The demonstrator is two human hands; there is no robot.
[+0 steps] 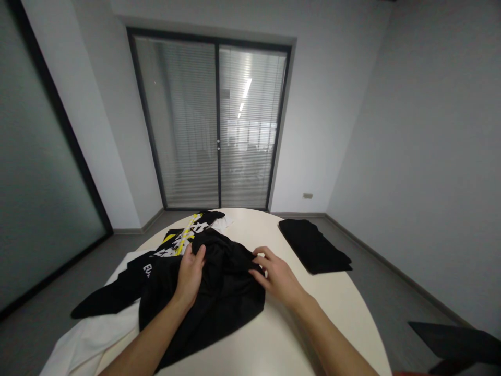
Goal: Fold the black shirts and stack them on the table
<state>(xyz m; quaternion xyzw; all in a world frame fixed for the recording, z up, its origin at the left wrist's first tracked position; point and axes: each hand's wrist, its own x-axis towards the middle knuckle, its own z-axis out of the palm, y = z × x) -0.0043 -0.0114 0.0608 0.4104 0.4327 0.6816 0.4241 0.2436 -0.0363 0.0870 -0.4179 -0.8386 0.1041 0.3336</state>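
Note:
A crumpled black garment (227,284) lies in front of me on the table, partly lifted between my hands. My left hand (190,274) grips its upper left part, thumb on top and the other fingers hidden in the cloth. At its right edge, my right hand (272,271) pinches the fabric between thumb and fingers. Beyond and to the left is a black garment with white and yellow print (183,237), partly covered by the one I hold. White cloth (96,334) lies under these on the left. What kind of garment I hold cannot be made out.
A flat, folded black garment (313,245) lies on the right of the round, cream-coloured table (313,308). A dark chair part (454,339) stands at the lower right. Behind the table is a glazed partition with blinds (250,172).

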